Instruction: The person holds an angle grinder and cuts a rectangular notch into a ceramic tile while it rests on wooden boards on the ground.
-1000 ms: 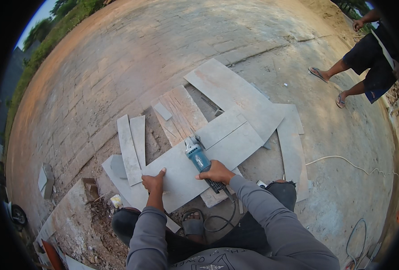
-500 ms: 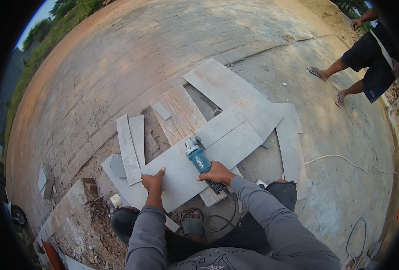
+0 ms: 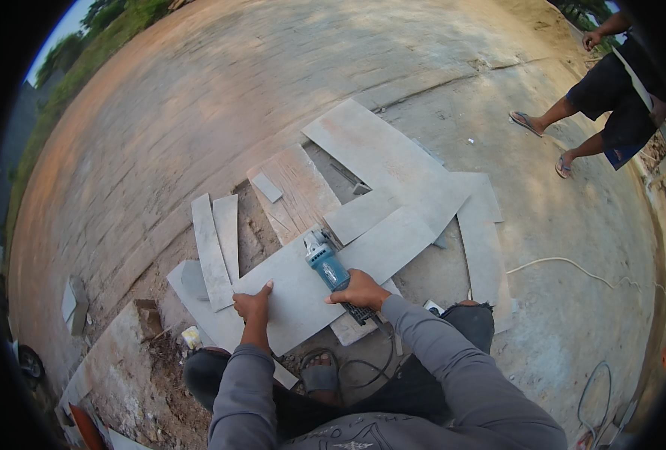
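Observation:
A blue angle grinder (image 3: 328, 264) lies in my right hand (image 3: 362, 291), with fingers wrapped round its body. Its head is over the far edge of a long grey tile (image 3: 303, 289). My left hand (image 3: 252, 305) grips that tile near its left end, thumb on top; some of its fingers are hidden. Beyond the tile rests a separate offcut (image 3: 359, 215), its near edge apart from the tile. Beneath and behind are a larger grey tile (image 3: 378, 142) and a dusty, scored board (image 3: 294, 184) with a small tile scrap (image 3: 267, 187) on it.
Two narrow tile strips (image 3: 211, 251) lie by my left hand. Another tile piece (image 3: 479, 225) is at the right. The grinder's cord (image 3: 381, 367) loops near my sandalled foot (image 3: 320, 373). Rubble (image 3: 149, 360) lies at the lower left. Another person (image 3: 610, 112) stands at the far right holding a flat panel.
The offcut has come apart from the long tile along the cut line and dropped slightly. The grinder has shifted a little to the left. My left hand keeps its place on the tile.

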Available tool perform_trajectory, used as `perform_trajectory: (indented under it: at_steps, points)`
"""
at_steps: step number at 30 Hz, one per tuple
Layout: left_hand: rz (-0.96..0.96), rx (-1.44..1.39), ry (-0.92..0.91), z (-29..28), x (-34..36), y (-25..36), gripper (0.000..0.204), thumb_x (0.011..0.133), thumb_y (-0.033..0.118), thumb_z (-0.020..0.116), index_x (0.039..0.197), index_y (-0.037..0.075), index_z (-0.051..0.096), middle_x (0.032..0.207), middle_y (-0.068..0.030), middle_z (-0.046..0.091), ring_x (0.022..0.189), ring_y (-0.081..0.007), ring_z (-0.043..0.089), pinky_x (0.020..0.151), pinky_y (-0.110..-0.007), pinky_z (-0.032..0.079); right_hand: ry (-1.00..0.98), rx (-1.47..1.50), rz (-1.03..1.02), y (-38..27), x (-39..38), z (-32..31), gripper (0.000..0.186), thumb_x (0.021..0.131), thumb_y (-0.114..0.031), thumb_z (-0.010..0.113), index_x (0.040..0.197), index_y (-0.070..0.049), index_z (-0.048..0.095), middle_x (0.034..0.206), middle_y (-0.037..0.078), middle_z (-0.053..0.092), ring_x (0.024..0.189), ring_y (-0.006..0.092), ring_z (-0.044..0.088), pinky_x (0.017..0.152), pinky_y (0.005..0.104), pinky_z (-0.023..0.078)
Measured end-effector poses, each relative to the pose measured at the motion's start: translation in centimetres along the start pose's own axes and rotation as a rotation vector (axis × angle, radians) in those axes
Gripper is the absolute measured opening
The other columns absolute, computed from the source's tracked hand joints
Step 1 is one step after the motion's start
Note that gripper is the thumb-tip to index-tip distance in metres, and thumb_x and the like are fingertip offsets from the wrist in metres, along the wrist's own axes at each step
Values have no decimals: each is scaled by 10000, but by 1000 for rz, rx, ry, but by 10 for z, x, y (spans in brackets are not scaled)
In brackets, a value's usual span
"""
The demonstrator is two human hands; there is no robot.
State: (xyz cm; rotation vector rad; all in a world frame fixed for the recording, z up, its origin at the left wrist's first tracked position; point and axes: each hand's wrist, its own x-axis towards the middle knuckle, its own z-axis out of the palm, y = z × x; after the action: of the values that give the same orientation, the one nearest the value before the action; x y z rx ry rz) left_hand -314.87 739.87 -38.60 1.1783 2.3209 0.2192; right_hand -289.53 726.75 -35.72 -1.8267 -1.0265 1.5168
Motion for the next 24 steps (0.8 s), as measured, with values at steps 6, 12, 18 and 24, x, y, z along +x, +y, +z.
perform_trajectory:
  at_steps: [6,12,18,24]
  points:
    - [174,166,164,0,-6,8,1040,633,489,855,1375,-14,330,1331,-256,471,1225,-426,486,1028,-514,387,43,55,-76,-13,-6,-7,776,621,-423,843,1098,123,567,1033,246,641,964,327,637,860,355,484]
    - [845,274,62,43,14,42,741,819,557,654,1263,-15,494,1184,-231,575,1163,-406,527,1025,-499,333,130,126,-197,-23,-26,-29,747,640,-426,832,1091,106,564,1004,210,640,936,289,628,839,339,482]
    - [852,352,-176,26,33,56,748,850,679,515,1022,-37,648,1042,-249,669,1026,-382,631,906,-466,455,244,214,-223,-20,-52,-46,602,680,-388,843,992,56,582,865,87,617,791,163,588,734,283,479]
    - [747,357,-224,16,20,64,777,801,734,519,1038,18,705,971,-227,693,972,-384,659,872,-430,490,292,398,-196,-19,-88,-61,530,697,-344,834,990,30,599,895,95,636,813,160,608,737,299,494]
